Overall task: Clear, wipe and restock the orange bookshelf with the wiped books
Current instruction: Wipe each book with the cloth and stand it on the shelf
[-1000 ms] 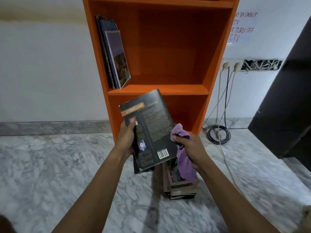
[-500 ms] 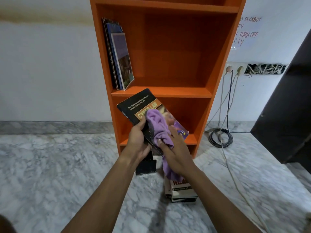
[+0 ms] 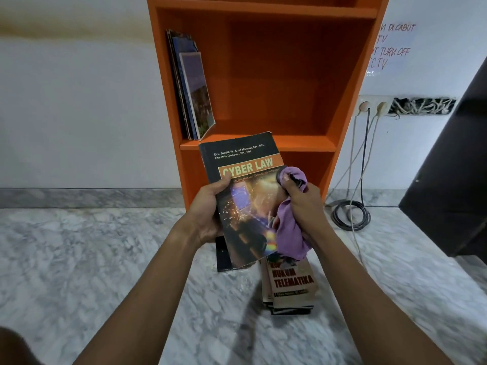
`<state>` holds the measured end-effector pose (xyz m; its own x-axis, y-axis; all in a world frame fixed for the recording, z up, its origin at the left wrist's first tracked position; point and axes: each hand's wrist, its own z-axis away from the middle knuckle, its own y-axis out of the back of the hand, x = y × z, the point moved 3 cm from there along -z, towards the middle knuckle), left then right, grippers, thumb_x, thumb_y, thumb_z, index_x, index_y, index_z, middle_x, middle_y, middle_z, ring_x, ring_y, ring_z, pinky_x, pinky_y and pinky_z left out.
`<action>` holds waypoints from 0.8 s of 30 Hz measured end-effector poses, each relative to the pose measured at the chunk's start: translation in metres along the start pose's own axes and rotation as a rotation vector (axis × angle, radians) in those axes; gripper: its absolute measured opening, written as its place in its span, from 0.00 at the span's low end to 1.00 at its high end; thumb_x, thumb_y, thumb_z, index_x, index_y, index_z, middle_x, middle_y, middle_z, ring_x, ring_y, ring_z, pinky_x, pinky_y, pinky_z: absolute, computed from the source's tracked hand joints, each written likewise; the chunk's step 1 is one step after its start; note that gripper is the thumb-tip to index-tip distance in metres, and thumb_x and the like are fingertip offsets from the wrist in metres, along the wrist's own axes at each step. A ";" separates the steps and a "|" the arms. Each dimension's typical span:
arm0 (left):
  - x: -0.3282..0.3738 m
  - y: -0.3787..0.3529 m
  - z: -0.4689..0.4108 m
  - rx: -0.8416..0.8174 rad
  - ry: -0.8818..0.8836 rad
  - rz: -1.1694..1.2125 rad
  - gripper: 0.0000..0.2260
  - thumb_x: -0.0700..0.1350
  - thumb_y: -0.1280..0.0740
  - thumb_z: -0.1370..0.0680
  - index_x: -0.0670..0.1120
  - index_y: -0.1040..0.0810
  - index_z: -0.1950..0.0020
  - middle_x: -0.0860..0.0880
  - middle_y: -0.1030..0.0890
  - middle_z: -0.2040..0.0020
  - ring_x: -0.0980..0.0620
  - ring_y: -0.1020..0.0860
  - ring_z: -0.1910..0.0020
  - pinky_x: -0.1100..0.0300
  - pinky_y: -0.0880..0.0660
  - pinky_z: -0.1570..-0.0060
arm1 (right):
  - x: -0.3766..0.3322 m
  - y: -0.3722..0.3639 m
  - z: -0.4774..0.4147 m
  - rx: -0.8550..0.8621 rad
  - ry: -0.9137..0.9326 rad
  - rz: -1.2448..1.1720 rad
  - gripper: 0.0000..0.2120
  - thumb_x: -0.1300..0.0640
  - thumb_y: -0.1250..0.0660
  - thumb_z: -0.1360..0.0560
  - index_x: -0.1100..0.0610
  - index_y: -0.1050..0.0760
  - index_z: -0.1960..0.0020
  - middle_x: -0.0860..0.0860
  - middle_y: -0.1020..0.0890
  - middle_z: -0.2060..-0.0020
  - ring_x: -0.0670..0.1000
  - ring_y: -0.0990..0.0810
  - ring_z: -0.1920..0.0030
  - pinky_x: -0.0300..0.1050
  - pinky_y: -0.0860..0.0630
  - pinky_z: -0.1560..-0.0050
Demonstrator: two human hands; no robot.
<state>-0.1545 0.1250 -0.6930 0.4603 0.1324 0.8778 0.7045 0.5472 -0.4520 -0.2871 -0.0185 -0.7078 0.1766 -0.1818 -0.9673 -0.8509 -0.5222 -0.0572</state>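
Note:
My left hand (image 3: pixel 208 210) grips the left edge of a dark "Cyber Law" book (image 3: pixel 245 191), front cover facing me, held in front of the orange bookshelf (image 3: pixel 345 122). A bunched purple cloth (image 3: pixel 291 227) sits in my right hand (image 3: pixel 305 204), pressed against the book's right edge. Several books (image 3: pixel 193 93) lean against the left wall of the middle shelf. On the floor below my hands lies a stack of books (image 3: pixel 290 285) topped by "Hukum Telematika". A black book (image 3: pixel 222 255) lies beside the stack, mostly hidden.
The floor (image 3: pixel 92 259) is grey marble. Coiled cables (image 3: pixel 350 214) lie right of the shelf, running up to wall sockets (image 3: pixel 371 105). A dark cabinet (image 3: pixel 453 180) stands at the right. A white wall with a handwritten notice (image 3: pixel 392 46) is behind.
The book was flipped from back cover to front cover. The cloth swept over the title area and now rests at the book's right edge. The book is now more upright.

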 end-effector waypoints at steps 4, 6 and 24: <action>0.004 0.019 -0.001 -0.006 0.010 -0.433 0.07 0.44 0.32 0.19 0.49 0.21 0.41 0.47 0.15 0.46 0.47 0.17 0.50 0.56 0.19 0.63 | -0.005 -0.003 -0.005 0.107 0.141 0.098 0.11 0.59 0.33 0.18 0.52 0.21 0.59 0.44 0.19 0.68 0.36 0.24 0.68 0.30 0.28 0.65; 0.005 0.025 0.001 -0.056 -0.031 -0.483 0.11 0.37 0.33 0.19 0.49 0.22 0.38 0.50 0.15 0.47 0.49 0.17 0.50 0.58 0.18 0.64 | -0.008 -0.006 -0.010 0.155 0.165 0.122 0.11 0.58 0.33 0.18 0.50 0.21 0.59 0.44 0.19 0.67 0.37 0.24 0.68 0.32 0.28 0.65; 0.156 0.011 -0.149 0.496 -0.799 -0.937 0.09 0.40 0.31 0.21 0.46 0.25 0.42 0.54 0.21 0.51 0.60 0.23 0.60 0.75 0.27 0.68 | -0.044 -0.103 -0.180 0.142 0.297 0.362 0.09 0.52 0.39 0.15 0.54 0.27 0.39 0.52 0.19 0.48 0.55 0.21 0.52 0.48 0.30 0.56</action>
<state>0.0051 0.0285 -0.5847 -0.6505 -0.1051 0.7522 0.2301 0.9166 0.3270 -0.1186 -0.1066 -0.6146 -0.0273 -0.5715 -0.8201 -0.9392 -0.2662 0.2167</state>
